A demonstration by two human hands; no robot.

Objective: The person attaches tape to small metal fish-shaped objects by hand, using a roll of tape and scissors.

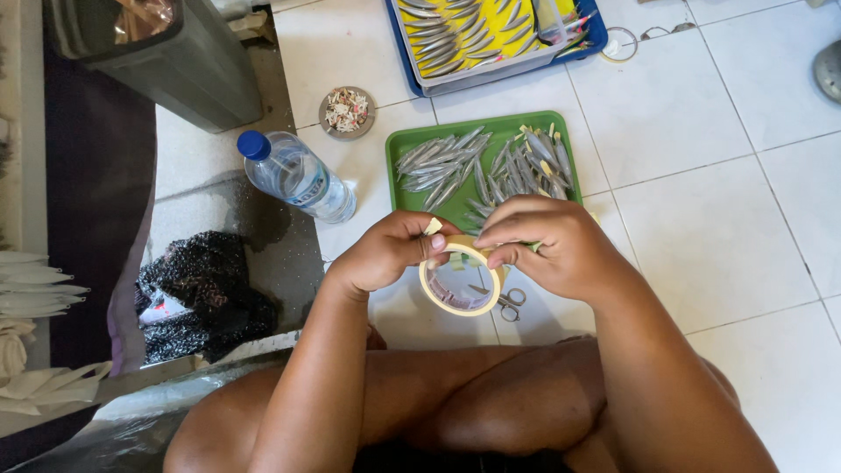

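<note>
The left hand (390,252) grips a roll of tape (461,282) at its upper left edge, and the right hand (547,245) pinches the top of the same roll with its fingertips. The roll is in the air above the white tiled floor (701,219). Small scissors (511,302) lie under it. A green tray (403,144) with silver fish-shaped pieces (482,166) is just behind the hands, and a water bottle (298,175) lies at the left.

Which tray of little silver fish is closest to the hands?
The green tray, just beyond both hands on the floor. The blue tray, holding fish on yellow, sits farther away at the top edge.
</note>
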